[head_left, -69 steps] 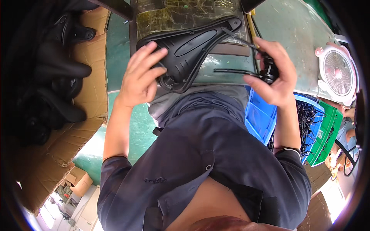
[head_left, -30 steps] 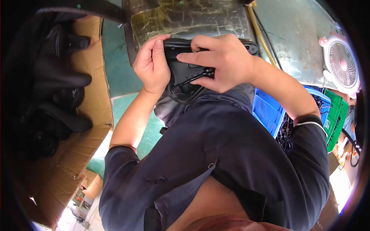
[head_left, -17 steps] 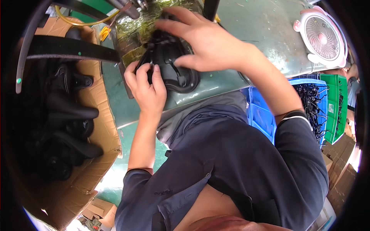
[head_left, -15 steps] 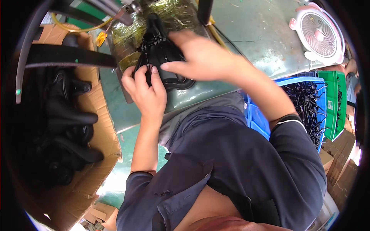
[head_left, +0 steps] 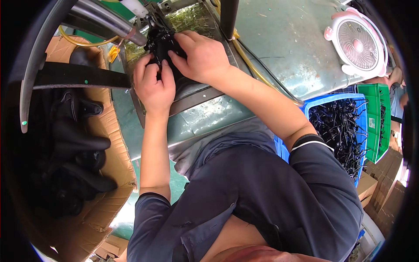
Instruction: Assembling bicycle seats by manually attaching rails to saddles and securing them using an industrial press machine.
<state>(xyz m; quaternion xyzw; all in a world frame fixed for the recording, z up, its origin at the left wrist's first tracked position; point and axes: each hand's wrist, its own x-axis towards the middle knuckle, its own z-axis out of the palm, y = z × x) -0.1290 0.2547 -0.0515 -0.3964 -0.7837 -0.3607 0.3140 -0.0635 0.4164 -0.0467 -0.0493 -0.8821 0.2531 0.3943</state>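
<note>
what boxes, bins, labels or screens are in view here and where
Cardboard box: left of the person, brown, open, holding black saddles.
Blue bin: right, rectangular, full of black parts.
Green bin: right of the blue one; small white label on its wall.
Cardboard boxes: lower right, brown.
No screens.

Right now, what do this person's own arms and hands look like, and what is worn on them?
Both hands, the left hand and the right hand, are bare, with no gloves or rings visible. The forearms are bare too: dark navy shirt sleeves are pushed up near the elbows. The right sleeve shows a black cuff with a thin white edge.
</note>
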